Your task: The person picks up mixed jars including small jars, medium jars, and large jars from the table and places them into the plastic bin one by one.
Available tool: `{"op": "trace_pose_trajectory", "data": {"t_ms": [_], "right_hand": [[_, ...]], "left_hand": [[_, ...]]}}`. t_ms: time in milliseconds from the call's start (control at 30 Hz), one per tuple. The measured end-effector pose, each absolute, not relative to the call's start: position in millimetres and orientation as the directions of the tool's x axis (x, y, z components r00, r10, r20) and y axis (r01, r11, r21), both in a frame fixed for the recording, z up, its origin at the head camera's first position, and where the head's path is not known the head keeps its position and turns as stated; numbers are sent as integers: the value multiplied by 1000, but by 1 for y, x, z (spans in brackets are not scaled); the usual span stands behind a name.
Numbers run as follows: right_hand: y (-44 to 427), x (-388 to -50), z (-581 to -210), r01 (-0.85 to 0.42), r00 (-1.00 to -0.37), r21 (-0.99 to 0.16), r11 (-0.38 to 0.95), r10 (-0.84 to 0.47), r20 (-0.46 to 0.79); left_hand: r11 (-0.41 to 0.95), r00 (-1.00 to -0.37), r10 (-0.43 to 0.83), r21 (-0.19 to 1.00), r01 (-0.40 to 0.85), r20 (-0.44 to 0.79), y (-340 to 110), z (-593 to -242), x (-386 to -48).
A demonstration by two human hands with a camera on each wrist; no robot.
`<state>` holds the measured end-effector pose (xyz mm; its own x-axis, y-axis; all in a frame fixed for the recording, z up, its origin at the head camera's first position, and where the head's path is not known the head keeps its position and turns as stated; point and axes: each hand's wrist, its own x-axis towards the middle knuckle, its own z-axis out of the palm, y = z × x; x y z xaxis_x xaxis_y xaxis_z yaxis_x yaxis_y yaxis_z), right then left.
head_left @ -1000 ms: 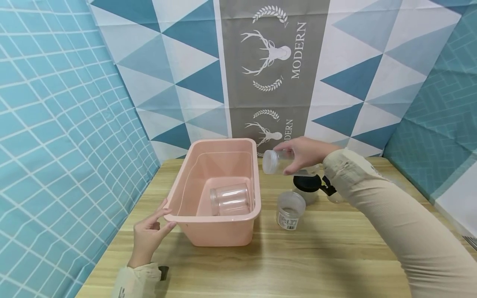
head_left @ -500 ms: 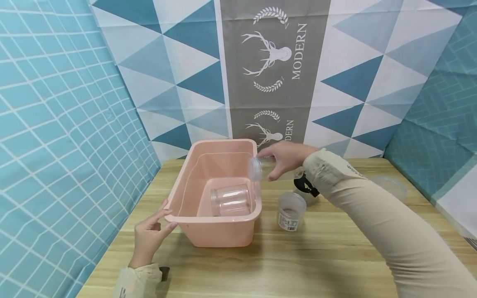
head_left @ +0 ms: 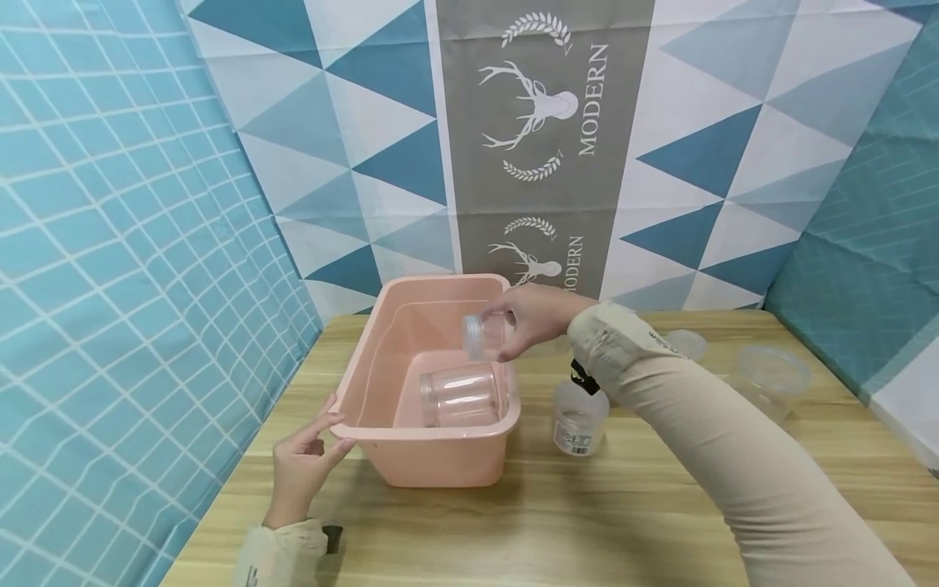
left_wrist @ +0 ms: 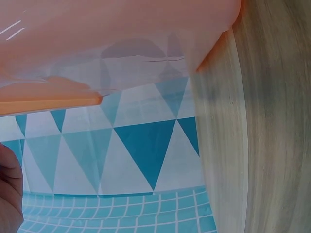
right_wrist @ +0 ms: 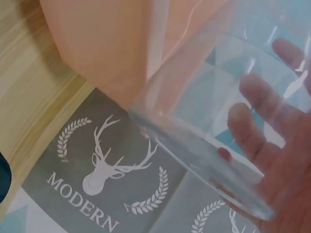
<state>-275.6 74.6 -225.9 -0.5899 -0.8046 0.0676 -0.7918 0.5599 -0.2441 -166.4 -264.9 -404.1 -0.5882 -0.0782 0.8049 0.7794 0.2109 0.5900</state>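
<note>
My right hand [head_left: 539,318] grips a clear jar [head_left: 482,337] lying sideways over the right rim of the pink tub [head_left: 433,458]. The jar's lidded end points left, above the tub's inside. In the right wrist view the fingers of my right hand [right_wrist: 277,126] curl round the clear jar [right_wrist: 194,126]. Another clear jar [head_left: 462,395] lies on its side in the tub. My left hand [head_left: 302,469] pinches the tub's near left corner between thumb and fingers. Only part of my left hand [left_wrist: 9,189] shows in the left wrist view, near the tub [left_wrist: 121,24].
Right of the tub, a clear cup with a label [head_left: 575,436] stands on the wooden table [head_left: 587,522]. Farther right are a clear container [head_left: 770,379] and another clear round piece [head_left: 685,344]. Patterned cloth [head_left: 399,106] hangs behind the table.
My right hand has moved left with the jar, from beside the tub to over its right rim. The containers farther right have come into view from behind the arm. My left hand stays at the corner.
</note>
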Motion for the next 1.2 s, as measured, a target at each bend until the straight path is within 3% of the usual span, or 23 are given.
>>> {"op": "trace_pose_trajectory", "data": {"t_ms": [533, 1200], "right_hand": [[43, -279, -227, -725, -581, -433, 535, -813, -31], [7, -277, -235, -720, -547, -496, 486, -837, -25]], "left_hand": [[213, -595, -82, 597, 773, 799, -268, -406, -167], [207, -590, -78, 592, 779, 804, -265, -404, -167]]}}
